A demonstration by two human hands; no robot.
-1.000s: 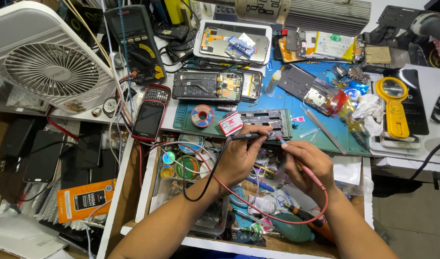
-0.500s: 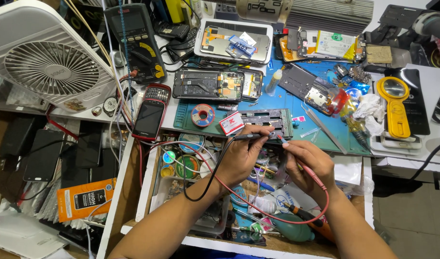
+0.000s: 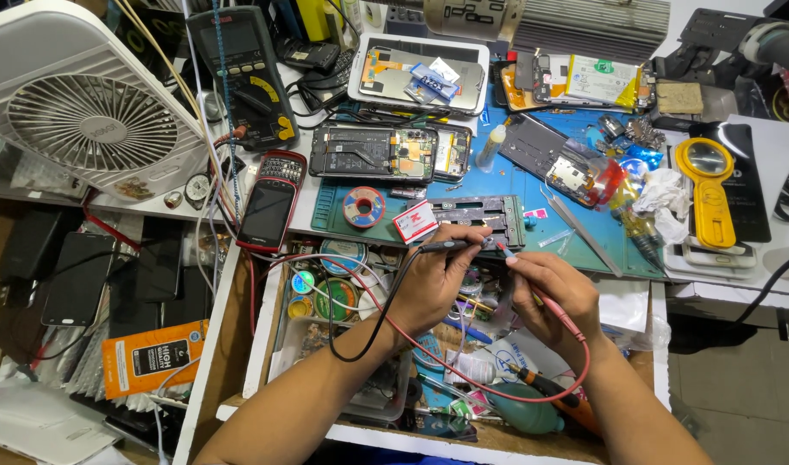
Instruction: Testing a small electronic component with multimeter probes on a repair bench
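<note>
My left hand is clenched on the black probe, my right hand on the red probe, tips near the metal fixture on the bench; 1 solder spool sits beside it.

Matt blue rubber mat noted at frame centre. Glossy white plastic fan, upper left. Smooth yellow plastic magnifier, right. Shiny metal tweezers recorded on the mat.
</note>
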